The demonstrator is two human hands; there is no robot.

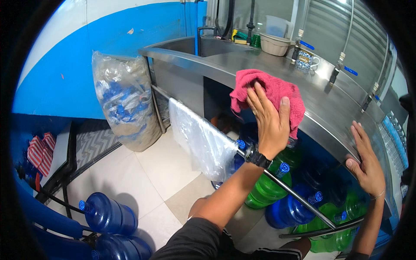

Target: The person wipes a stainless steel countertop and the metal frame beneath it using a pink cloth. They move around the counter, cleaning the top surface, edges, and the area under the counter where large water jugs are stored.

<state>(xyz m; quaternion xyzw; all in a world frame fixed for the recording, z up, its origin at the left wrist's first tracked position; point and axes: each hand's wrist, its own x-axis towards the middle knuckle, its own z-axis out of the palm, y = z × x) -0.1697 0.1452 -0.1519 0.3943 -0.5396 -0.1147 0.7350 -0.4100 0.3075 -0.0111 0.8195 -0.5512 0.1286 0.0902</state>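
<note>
A crumpled pink-red cloth (284,93) lies over the front edge of the steel counter (323,102), with part of it hanging down. On top of it my left hand (269,117) is laid flat, fingers stretched out and thumb apart, a black watch on the wrist. Farther right, my right hand (367,162) rests at the counter's edge with its fingers extended and nothing in it.
Below the counter stand green jugs (265,190) and blue jugs (288,210) behind a metal rail (294,195) draped with clear plastic (201,141). A stuffed clear bag (125,99) leans by the sink (175,45). A patterned mug (304,60) and beige basin (274,44) stand at the back.
</note>
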